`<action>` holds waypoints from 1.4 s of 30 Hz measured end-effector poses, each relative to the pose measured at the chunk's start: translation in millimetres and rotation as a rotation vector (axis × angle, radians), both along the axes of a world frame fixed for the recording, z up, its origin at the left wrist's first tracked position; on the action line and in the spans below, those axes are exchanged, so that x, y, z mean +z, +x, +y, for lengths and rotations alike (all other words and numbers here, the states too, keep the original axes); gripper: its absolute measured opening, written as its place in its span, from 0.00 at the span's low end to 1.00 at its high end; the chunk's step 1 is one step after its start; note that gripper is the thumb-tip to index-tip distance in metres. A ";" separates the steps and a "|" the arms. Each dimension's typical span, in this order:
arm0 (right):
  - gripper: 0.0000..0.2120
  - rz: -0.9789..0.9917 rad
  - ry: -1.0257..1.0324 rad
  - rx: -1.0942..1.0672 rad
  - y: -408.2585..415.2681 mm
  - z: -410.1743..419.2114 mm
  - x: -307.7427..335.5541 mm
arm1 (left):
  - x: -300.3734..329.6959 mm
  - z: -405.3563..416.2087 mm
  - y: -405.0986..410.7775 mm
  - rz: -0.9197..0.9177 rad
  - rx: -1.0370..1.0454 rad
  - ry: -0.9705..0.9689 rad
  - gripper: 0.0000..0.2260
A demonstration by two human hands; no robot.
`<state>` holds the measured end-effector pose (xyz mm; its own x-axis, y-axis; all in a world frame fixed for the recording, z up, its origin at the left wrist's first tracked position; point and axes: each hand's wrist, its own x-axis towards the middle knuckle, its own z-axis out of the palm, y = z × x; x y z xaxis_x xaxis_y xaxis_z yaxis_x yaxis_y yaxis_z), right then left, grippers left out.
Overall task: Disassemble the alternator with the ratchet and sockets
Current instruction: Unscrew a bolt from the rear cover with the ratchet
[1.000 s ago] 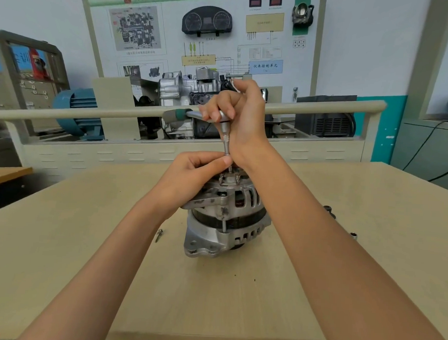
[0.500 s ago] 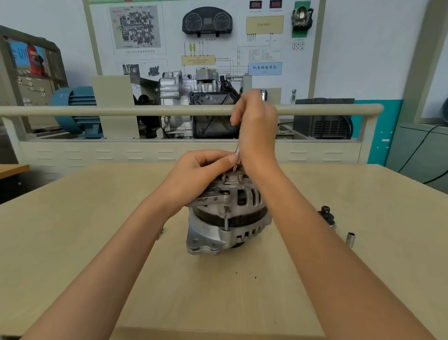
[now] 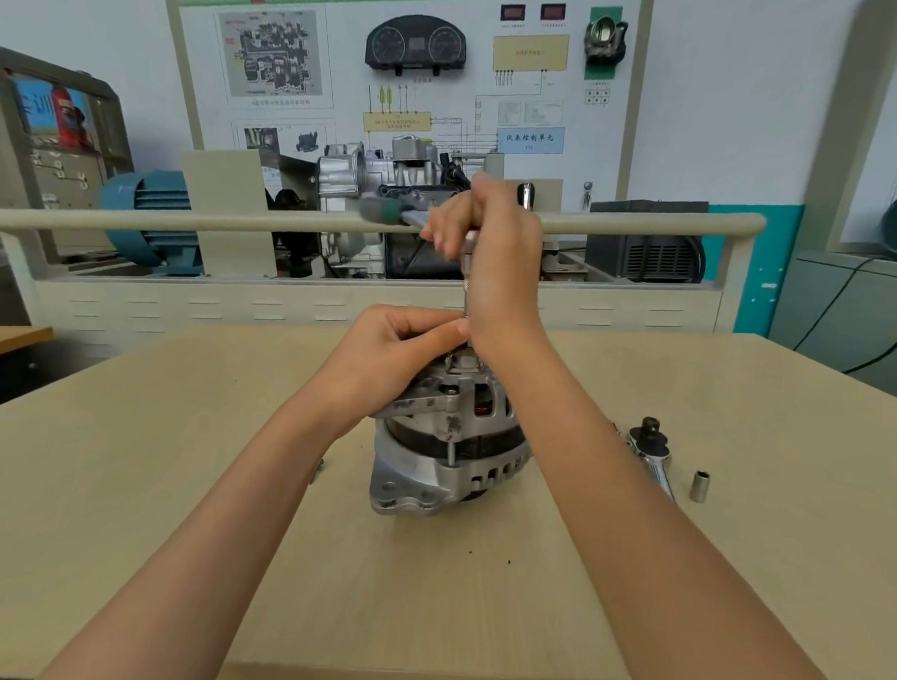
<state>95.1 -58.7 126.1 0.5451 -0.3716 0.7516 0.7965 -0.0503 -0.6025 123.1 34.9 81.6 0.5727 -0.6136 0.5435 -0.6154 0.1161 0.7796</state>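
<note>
Alternator (image 3: 444,442) stood upright at table (image 3: 173,482) centre. Right hand (image 3: 496,249), at 12 o'clock above it, had fingers curled round the head of a ratchet (image 3: 390,213), green-gripped handle pointing to 9 o'clock, extension (image 3: 467,289) dropping straight to the alternator's top. Left hand (image 3: 399,353) rested on the housing, thumb and fingers pinching the extension's lower end. A second ratchet (image 3: 652,451) and a loose socket (image 3: 699,485) lay at 3 o'clock, near each other, apart from the alternator. Small bolt (image 3: 319,465) at 9 o'clock, half hidden by the left forearm.

The alternator (image 3: 444,442) is silver with a black band. The table (image 3: 120,505) is light tan. The ratchet handle (image 3: 385,211) is green.
</note>
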 end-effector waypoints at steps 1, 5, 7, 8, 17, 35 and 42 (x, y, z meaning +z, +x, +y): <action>0.24 -0.049 -0.063 -0.167 0.0 4.0 -3.6 | -0.2 0.5 0.2 -0.013 0.013 0.004 0.15; 0.11 -0.017 -0.514 -1.122 0.8 17.8 -17.4 | 0.3 0.1 1.3 -0.050 0.132 0.041 0.29; 0.12 0.009 -0.496 -1.218 0.5 21.8 -18.5 | 0.9 -0.3 -0.4 -0.056 0.139 0.058 0.30; 0.12 -0.021 -0.433 -1.135 -0.4 22.6 -16.3 | 1.0 -0.2 -1.1 -0.055 0.129 0.064 0.30; 0.30 0.111 0.023 0.319 -3.3 -5.7 11.6 | -0.8 0.2 3.6 0.024 -0.058 0.011 0.11; 0.16 -0.006 -0.469 -0.904 -8.5 17.4 -5.6 | 0.1 0.8 2.7 -0.046 0.060 0.045 0.22; 0.28 0.123 0.184 0.214 -4.7 -10.1 14.9 | 2.5 -2.8 6.5 -0.049 -0.012 0.056 0.09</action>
